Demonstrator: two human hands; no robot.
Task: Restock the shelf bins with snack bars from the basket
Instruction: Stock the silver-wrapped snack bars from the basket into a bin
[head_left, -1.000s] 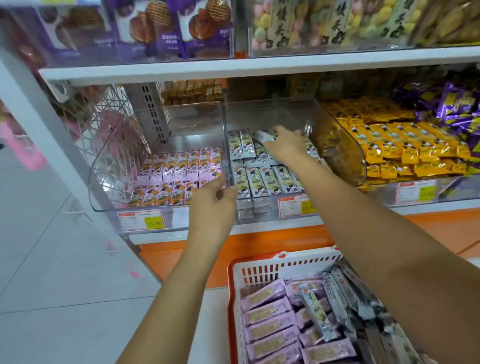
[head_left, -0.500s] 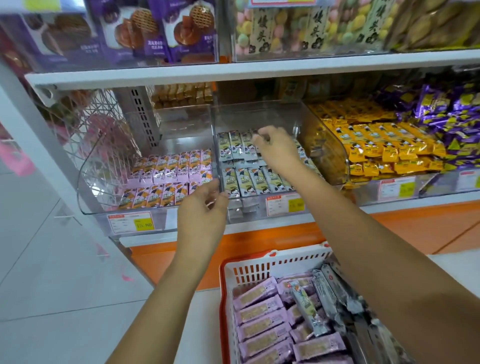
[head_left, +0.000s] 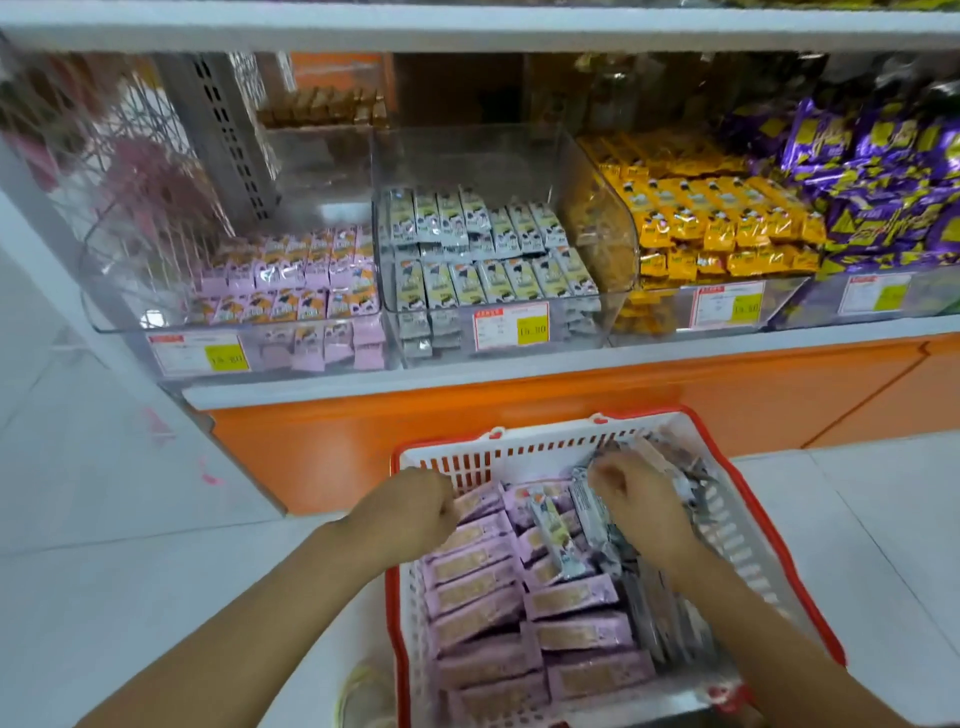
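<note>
Item: restocking, pick-up step. The basket (head_left: 519, 453) was placed on the floor below the shelf (head_left: 467, 375), loaded with pink bars (head_left: 483, 587) on its left and grey bars (head_left: 652, 613) on its right. Both hands were lowered into it, well apart. The left hand (head_left: 415, 512) was set at the far pink bars with fingers curled; whether a bar was held could not be told. The right hand (head_left: 636, 499) was curled round the ends of several grey bars. The middle bin (head_left: 467, 156) was noted as part-filled with matching grey bars, and the left bin (head_left: 119, 291) with pink ones. Next move, as judged: a firm hold is to be taken, the bars lifted clear of the basket wall, carried up and laid flat in rows in the matching bin. Change recorded: half a second earlier the right hand was in the middle bin and the left at the bins' front edge; both have since been brought down to the basket.
</note>
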